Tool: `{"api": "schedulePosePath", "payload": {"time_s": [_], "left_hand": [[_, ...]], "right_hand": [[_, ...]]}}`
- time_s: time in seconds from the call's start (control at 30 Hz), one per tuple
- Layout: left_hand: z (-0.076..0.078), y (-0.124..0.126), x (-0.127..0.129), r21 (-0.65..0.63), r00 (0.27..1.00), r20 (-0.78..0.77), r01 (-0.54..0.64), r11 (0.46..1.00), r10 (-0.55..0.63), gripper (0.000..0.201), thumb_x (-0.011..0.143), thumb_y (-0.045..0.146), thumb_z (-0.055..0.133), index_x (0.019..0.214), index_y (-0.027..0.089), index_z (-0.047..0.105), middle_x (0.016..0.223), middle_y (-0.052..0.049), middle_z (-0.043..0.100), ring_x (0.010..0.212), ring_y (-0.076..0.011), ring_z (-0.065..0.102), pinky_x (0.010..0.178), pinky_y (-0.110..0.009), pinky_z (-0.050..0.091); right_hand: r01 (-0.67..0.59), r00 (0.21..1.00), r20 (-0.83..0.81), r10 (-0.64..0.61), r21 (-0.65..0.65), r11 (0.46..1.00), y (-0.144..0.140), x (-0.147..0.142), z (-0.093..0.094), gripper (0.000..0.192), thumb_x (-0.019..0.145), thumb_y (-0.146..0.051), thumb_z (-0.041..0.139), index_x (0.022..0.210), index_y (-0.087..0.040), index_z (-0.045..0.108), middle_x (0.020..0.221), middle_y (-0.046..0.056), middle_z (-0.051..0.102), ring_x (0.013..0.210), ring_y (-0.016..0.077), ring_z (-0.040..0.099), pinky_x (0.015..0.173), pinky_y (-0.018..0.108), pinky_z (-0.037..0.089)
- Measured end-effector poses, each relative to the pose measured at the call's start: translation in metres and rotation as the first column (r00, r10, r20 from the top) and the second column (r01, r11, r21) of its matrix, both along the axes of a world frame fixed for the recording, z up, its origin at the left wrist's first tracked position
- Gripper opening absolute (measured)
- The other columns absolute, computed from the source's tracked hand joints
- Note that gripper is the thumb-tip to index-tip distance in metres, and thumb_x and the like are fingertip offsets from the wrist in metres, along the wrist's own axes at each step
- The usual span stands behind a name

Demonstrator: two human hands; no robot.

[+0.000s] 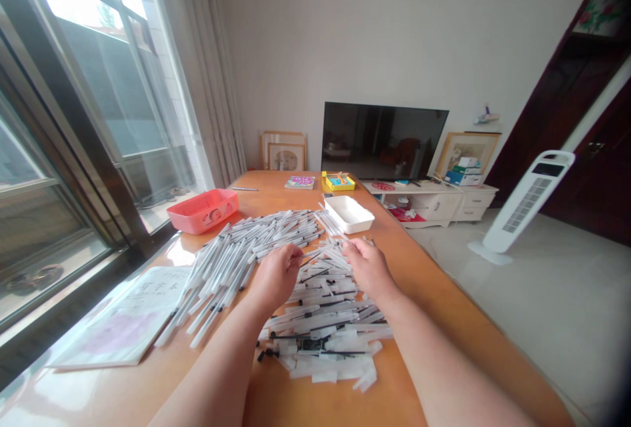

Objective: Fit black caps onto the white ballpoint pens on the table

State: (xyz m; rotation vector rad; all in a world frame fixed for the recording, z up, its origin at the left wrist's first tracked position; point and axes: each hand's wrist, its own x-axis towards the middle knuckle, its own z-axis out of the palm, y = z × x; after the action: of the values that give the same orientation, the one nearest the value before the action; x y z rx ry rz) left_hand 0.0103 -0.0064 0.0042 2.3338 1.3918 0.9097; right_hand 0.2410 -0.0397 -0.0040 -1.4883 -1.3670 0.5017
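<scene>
My left hand (280, 274) is closed in a pinch, with a thin pen part seeming to stick out from its fingertips toward the right. Opposite it, my right hand (369, 268) pinches a pale translucent pen part near its fingertips; its exact kind is too small to tell. Under and between both hands spreads a heap of loose pen parts (323, 315), whitish translucent pieces mixed with thin black sticks and small black bits. Left of my left hand lies a big pile of pens (231, 256) with clear-white barrels and black ends.
A red plastic basket (203, 211) stands back left, a white tray (362, 224) behind my right hand. A notebook (123, 318) lies at left. Farther back are a booklet (299, 182), a yellow box (339, 182) and a lone pen (245, 188). The table's edge (444, 274) runs along the right.
</scene>
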Motion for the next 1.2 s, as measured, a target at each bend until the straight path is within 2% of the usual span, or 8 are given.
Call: {"api": "schedulePosePath", "payload": {"time_s": [0.1, 0.23, 0.37, 0.6, 0.7, 0.87, 1.03, 1.2], "left_hand": [[0.004, -0.007, 0.007, 0.022, 0.997, 0.041, 0.062, 0.998, -0.063, 0.018, 0.093, 0.024, 0.049, 0.095, 0.022, 0.066, 0.098, -0.006, 0.073, 0.094, -0.0221, 0.066, 0.08, -0.03, 0.049], [0.002, -0.008, 0.011, 0.018, 0.985, 0.136, 0.104, 0.994, -0.105, 0.016, 0.094, 0.031, 0.053, 0.096, 0.022, 0.066, 0.1, -0.006, 0.073, 0.095, -0.0217, 0.065, 0.082, -0.031, 0.049], [-0.003, -0.005, 0.01, 0.006, 0.967, 0.246, 0.065, 0.998, -0.064, 0.022, 0.09, 0.036, 0.061, 0.106, 0.021, 0.065, 0.102, -0.006, 0.073, 0.09, -0.0199, 0.065, 0.08, -0.03, 0.05], [-0.004, -0.005, 0.01, -0.007, 0.963, 0.257, 0.091, 0.996, -0.086, 0.02, 0.092, 0.037, 0.057, 0.1, 0.021, 0.065, 0.089, -0.003, 0.071, 0.08, -0.0175, 0.062, 0.073, -0.028, 0.047], [-0.001, -0.008, 0.013, -0.005, 0.966, 0.24, 0.1, 0.995, -0.096, 0.021, 0.093, 0.038, 0.057, 0.1, 0.021, 0.067, 0.087, -0.003, 0.071, 0.08, -0.0177, 0.062, 0.073, -0.027, 0.047], [0.007, -0.018, 0.02, -0.021, 0.968, 0.204, 0.152, 0.988, -0.145, 0.024, 0.095, 0.04, 0.053, 0.097, 0.021, 0.068, 0.087, -0.003, 0.071, 0.08, -0.0185, 0.063, 0.073, -0.027, 0.046], [0.012, -0.024, 0.024, -0.024, 0.964, 0.191, 0.194, 0.981, -0.186, 0.033, 0.099, 0.046, 0.047, 0.083, 0.021, 0.061, 0.074, -0.002, 0.063, 0.071, -0.0172, 0.056, 0.067, -0.027, 0.042], [0.014, -0.026, 0.026, -0.215, 0.903, 0.391, 0.28, 0.936, -0.18, 0.042, 0.098, 0.056, 0.044, 0.082, 0.02, 0.059, 0.068, 0.0, 0.057, 0.065, -0.0155, 0.052, 0.062, -0.026, 0.041]], "right_hand": [[-0.06, 0.978, -0.202, 0.047, -0.057, 0.997, -0.002, -0.003, 0.001, 0.05, 0.091, -0.067, 0.05, 0.086, -0.02, 0.069, 0.072, 0.003, 0.07, 0.06, 0.0174, 0.061, 0.058, 0.028, 0.045], [-0.104, 0.94, -0.332, 0.08, -0.055, 0.993, -0.003, -0.004, 0.004, 0.053, 0.086, -0.07, 0.058, 0.078, -0.019, 0.066, 0.065, 0.001, 0.064, 0.055, 0.0132, 0.053, 0.053, 0.025, 0.041], [-0.034, 0.886, -0.463, 0.02, -0.023, 0.999, -0.002, -0.001, 0.006, 0.051, 0.083, -0.069, 0.065, 0.077, -0.018, 0.066, 0.062, 0.001, 0.061, 0.055, 0.0124, 0.05, 0.05, 0.024, 0.037], [0.061, 0.812, -0.581, -0.062, -0.021, 0.998, 0.001, 0.003, 0.008, 0.049, 0.078, -0.065, 0.072, 0.072, -0.017, 0.065, 0.057, -0.001, 0.057, 0.049, 0.0103, 0.044, 0.045, 0.024, 0.031], [-0.017, 0.72, -0.694, 0.007, -0.007, 1.0, -0.004, -0.003, 0.013, 0.048, 0.077, -0.064, 0.075, 0.077, -0.017, 0.066, 0.057, -0.001, 0.058, 0.046, 0.0083, 0.041, 0.043, 0.023, 0.028], [-0.29, 0.549, -0.816, 0.179, 0.015, 0.957, -0.011, -0.018, 0.017, 0.043, 0.077, -0.056, 0.079, 0.089, -0.016, 0.069, 0.064, 0.002, 0.065, 0.051, 0.0087, 0.048, 0.046, 0.021, 0.033], [-0.282, 0.531, -0.82, 0.215, 0.068, 0.957, -0.012, -0.023, 0.015, 0.038, 0.078, -0.051, 0.08, 0.085, -0.016, 0.068, 0.069, 0.004, 0.069, 0.054, 0.01, 0.052, 0.048, 0.022, 0.037], [-0.304, 0.534, -0.794, 0.29, 0.14, 0.942, -0.014, -0.021, 0.019, 0.035, 0.082, -0.049, 0.078, 0.087, -0.014, 0.071, 0.069, 0.005, 0.069, 0.056, 0.0104, 0.052, 0.05, 0.022, 0.038]]}}
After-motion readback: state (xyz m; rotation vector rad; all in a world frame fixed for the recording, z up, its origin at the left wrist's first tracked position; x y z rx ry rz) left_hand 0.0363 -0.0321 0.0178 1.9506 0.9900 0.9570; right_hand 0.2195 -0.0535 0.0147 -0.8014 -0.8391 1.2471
